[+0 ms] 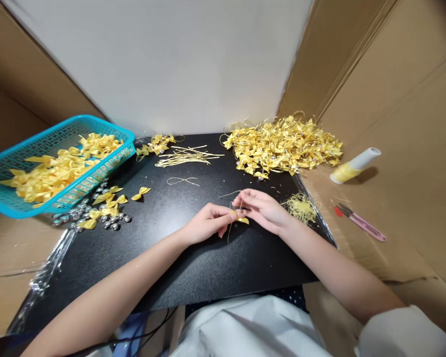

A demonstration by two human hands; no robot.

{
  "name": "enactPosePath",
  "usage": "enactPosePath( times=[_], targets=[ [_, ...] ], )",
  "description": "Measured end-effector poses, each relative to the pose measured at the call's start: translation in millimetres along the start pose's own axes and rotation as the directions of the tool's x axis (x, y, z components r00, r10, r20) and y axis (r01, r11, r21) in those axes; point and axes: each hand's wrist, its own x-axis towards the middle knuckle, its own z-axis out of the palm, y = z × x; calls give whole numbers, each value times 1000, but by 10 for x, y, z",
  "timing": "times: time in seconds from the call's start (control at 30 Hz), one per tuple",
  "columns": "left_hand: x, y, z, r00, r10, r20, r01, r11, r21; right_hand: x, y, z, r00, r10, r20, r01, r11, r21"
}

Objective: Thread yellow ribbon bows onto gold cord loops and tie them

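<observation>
Near the middle of the black table, my left hand (211, 221) pinches a yellow ribbon bow (242, 220) between thumb and fingers. Thin gold cord (229, 233) hangs below the bow and also sticks out above it. My right hand (262, 209) meets the left at the bow, its fingertips closed on the gold cord. Fingers partly hide the bow and how the cord runs through it. Beyond the hands lies a single looped gold cord (183, 181), with a bundle of straight gold cords (189, 156) behind it.
At left stands a blue basket (92, 176) of yellow bows; silver bells (74, 214) and loose bows (109, 202) lie beside it. A heap of corded bows (282, 144) sits at back right. Cord scraps (301, 207), pink-handled snips (362, 224) and a cardboard tube (355, 166) are at right.
</observation>
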Motion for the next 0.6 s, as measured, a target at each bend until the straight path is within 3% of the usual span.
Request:
enactPosePath(
  times=[0.13, 0.27, 0.4, 0.5, 0.6],
  targets=[
    [12, -42, -3, 998, -57, -36, 53, 993, -109, 34, -236, -54, 997, -79, -25, 81, 989, 122],
    [22, -58, -20, 996, -77, -51, 65, 976, -206, 76, -593, -41, 990, -127, -67, 134, 984, 114],
    [25, -51, -48, 993, -57, -102, 29, 964, -263, 123, -910, 66, 962, -221, -162, 197, 969, -150],
    [15, -35, -53, 990, -43, -131, 6, 964, -267, 150, -1038, 106, 936, -310, -167, 218, 883, -415],
    [5, -27, -36, 993, -48, -109, 17, 964, -264, 189, -1105, 61, 929, -354, -108, 269, 846, -460]
  ],
)
